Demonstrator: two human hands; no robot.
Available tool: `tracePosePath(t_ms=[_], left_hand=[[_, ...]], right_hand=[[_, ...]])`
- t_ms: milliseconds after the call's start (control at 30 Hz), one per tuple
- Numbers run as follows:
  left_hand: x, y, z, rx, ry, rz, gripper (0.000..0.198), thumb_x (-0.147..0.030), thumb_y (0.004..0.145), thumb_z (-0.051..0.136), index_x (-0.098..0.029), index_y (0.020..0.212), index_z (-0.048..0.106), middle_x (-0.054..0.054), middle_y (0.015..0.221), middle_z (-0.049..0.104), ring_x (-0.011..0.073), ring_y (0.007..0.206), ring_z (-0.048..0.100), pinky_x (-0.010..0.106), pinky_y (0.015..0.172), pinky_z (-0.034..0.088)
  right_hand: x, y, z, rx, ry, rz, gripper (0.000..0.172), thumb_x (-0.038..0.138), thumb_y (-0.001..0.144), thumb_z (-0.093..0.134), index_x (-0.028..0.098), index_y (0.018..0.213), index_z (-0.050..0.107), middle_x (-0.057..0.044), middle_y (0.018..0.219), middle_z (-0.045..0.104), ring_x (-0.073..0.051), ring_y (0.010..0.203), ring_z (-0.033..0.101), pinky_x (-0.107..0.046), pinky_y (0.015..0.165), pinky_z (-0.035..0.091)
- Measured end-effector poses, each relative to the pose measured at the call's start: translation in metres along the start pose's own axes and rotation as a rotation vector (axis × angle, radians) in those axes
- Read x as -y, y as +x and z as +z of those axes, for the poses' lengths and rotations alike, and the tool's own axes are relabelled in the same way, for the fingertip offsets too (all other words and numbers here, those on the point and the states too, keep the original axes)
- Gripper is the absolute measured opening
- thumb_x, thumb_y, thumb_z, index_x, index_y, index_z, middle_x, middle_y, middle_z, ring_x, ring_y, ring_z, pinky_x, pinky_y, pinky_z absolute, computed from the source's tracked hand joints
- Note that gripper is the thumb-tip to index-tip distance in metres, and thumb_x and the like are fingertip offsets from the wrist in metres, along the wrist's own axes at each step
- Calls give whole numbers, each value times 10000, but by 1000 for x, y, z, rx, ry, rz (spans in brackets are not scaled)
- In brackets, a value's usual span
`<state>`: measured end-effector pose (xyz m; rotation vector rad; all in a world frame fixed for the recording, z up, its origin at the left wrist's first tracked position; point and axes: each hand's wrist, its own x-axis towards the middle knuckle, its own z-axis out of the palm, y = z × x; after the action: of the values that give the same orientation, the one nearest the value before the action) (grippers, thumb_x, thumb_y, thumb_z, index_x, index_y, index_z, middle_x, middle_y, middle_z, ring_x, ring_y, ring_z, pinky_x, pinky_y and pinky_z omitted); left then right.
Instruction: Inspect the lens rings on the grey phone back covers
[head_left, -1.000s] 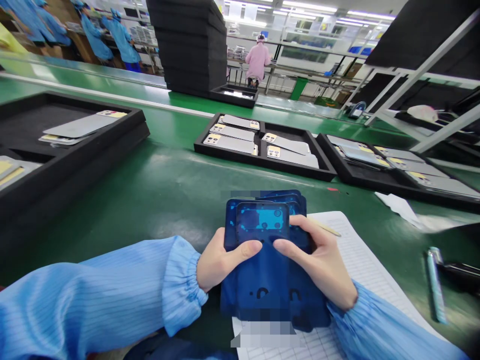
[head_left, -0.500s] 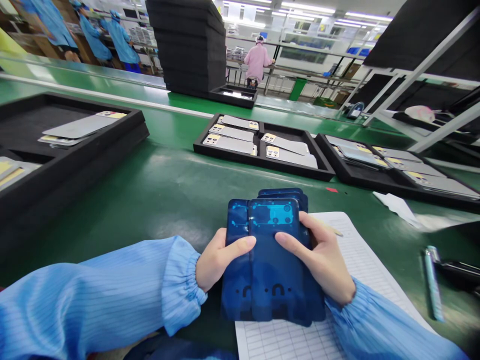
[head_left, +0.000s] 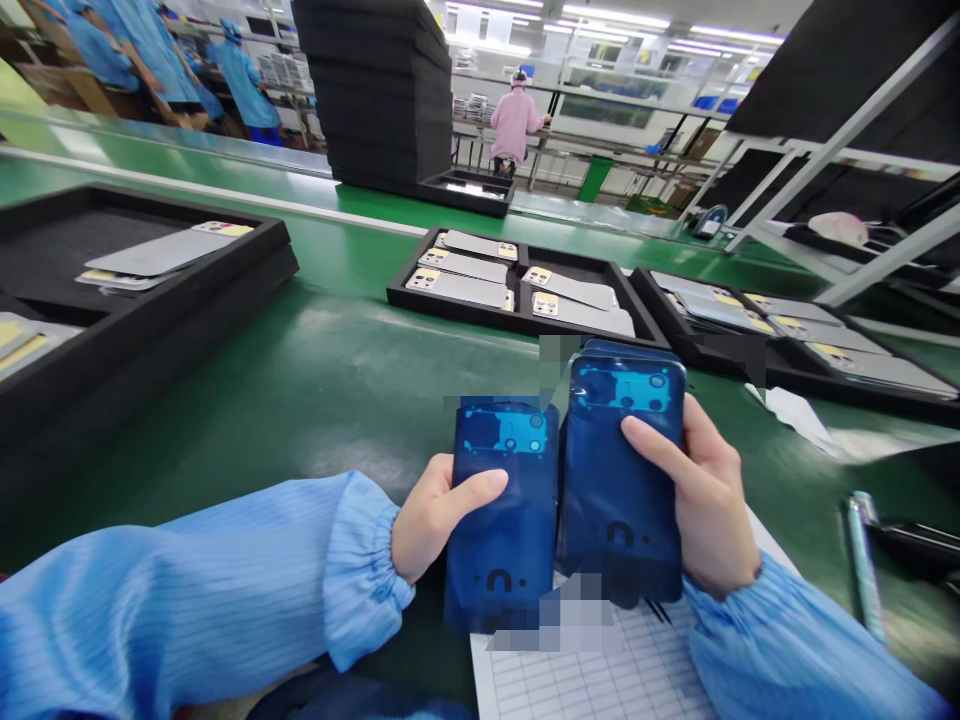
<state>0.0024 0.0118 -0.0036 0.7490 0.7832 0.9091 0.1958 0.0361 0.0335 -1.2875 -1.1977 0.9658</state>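
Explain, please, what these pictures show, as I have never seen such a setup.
There is no machine: a person works with two bare hands, filmed by one camera worn on the head, looking forward and down. The grip of the left hand holds at least one flat, dark-blue, phone-shaped piece; the right hand holds a stack of similar dark-blue pieces. Below lies white gridded paper on a glossy green tabletop, with black rectangular trays beyond, holding grey phone-shaped panels.

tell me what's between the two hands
In the head view, two blue panels lie between them: the left panel, gripped by the left hand, and the right panel, gripped by the right hand.
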Motion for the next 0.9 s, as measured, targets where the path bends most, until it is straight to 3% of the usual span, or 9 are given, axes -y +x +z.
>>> tracePosePath(t_ms=[200,400,567,633,733,900], left_hand=[[0,-1,0,-1,15,62,197,-317,743,589,-135,738,664,18,661,646,137,622,597,254,652,490],[-4,-1,3,6,34,83,217,-314,757,575,-149,847,683,31,708,676,151,658,616,251,659,492],[-7,0,4,-42,143,83,234,-354,739,584,-141,773,676,29,693,664,148,658,595,229,624,475],[-7,0,5,-60,261,77,280,-393,725,585,-125,693,658,25,645,639,130,592,555,215,567,445],[-4,1,5,-63,451,58,374,-446,692,592,-111,527,569,-12,480,505,84,464,418,191,445,330],[-5,8,4,-12,500,94,436,-505,724,513,-137,492,488,-34,467,405,77,453,320,195,414,267]], right_hand=[[0,-8,10,115,11,41,228,303,780,576,271,1005,562,-1,902,632,-193,816,600,-297,707,517],[2,-13,16,180,-2,32,234,311,792,555,255,1019,549,-12,968,642,-213,911,597,-336,822,484],[-2,-15,16,184,-59,14,284,346,779,566,249,1044,533,-27,1022,628,-223,940,584,-352,825,477],[-6,-19,17,180,-100,0,323,353,757,596,252,1057,530,-23,1036,621,-219,955,572,-346,835,468],[-9,-26,22,276,-70,-49,390,314,695,669,258,1055,530,6,974,639,-191,898,590,-304,809,479],[-7,-27,27,306,-59,-172,368,212,700,656,263,1043,534,29,946,639,-169,871,599,-270,778,490]])
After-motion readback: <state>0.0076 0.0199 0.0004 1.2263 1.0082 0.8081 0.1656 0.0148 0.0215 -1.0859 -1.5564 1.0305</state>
